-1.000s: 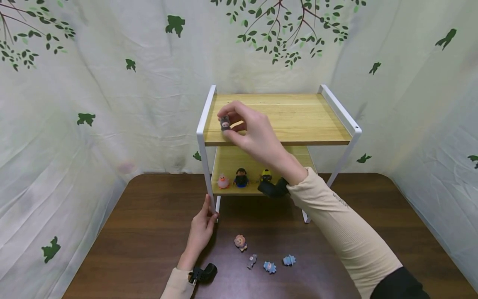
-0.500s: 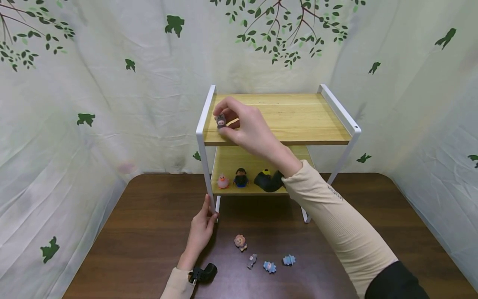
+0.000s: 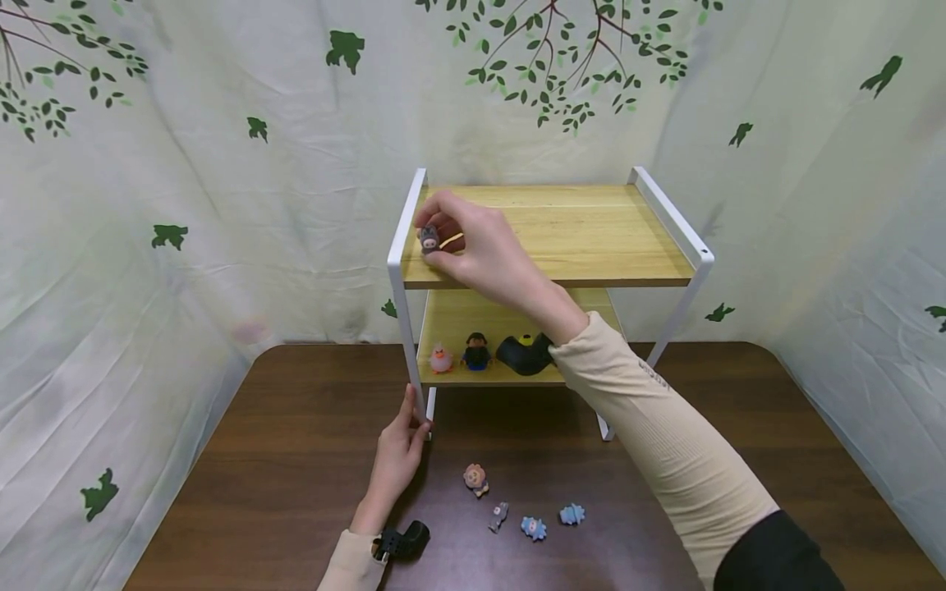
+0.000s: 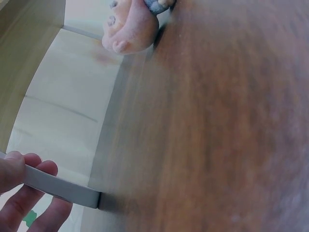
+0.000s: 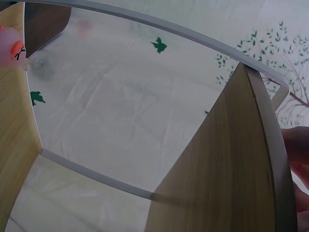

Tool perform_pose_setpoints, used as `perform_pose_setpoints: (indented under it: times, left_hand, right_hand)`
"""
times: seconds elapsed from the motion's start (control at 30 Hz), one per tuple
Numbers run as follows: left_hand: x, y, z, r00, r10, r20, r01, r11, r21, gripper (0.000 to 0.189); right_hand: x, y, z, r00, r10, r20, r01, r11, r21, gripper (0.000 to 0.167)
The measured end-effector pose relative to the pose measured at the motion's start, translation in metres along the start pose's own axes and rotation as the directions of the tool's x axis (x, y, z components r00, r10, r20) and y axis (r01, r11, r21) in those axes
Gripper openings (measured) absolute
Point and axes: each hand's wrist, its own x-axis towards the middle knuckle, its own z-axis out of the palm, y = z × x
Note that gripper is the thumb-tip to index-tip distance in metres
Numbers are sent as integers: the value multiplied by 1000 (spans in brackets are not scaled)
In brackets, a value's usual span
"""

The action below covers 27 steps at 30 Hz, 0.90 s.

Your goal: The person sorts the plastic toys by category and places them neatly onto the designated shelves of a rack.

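My right hand (image 3: 484, 250) pinches a small grey figurine (image 3: 429, 239) with a pale face between thumb and fingertips. It is close over the left end of the top board (image 3: 591, 238) of a two-tier shelf. Low at the shelf's front left, my left hand (image 3: 399, 455) holds the white leg (image 4: 63, 187), thumb on one side and fingers on the other. A pink chick figurine (image 3: 441, 359) and a dark-clothed figurine (image 3: 476, 353) stand on the lower board (image 3: 451, 316). A yellow-topped figurine (image 3: 525, 339) beside them is mostly hidden behind the black wrist camera.
On the brown table (image 3: 281, 460) before the shelf lie an orange-maned figurine (image 3: 475, 478), a small grey figurine (image 3: 498, 515) and two blue figurines, one nearer (image 3: 534, 528). A leaf-patterned white curtain (image 3: 296, 205) hangs behind. White side rails (image 3: 672, 217) edge the top board.
My right hand has shifted left with the grey figurine, toward the shelf's left rail. The wrist camera now covers more of the yellow-topped figurine. My left hand stays put on the leg.
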Motion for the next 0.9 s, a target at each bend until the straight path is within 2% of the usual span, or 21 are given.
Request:
perform_pose_setpoints:
  times: [0.2, 0.5, 0.9]
  left_hand:
    - [0, -1, 1, 1000, 22, -18, -22, 1000, 21, 108]
    - [-1, 0, 0, 1000, 18, -18, -18, 1000, 14, 108]
    - [-1, -3, 2, 1000, 14, -22, -14, 1000, 15, 106]
  right_hand:
    - [1, 2, 2, 1000, -9, 1, 9, 1000, 8, 23]
    - [2, 3, 3, 1000, -27, 2, 27, 1000, 2, 23]
    - [0, 3, 2, 1000, 5, -2, -5, 1000, 25, 23]
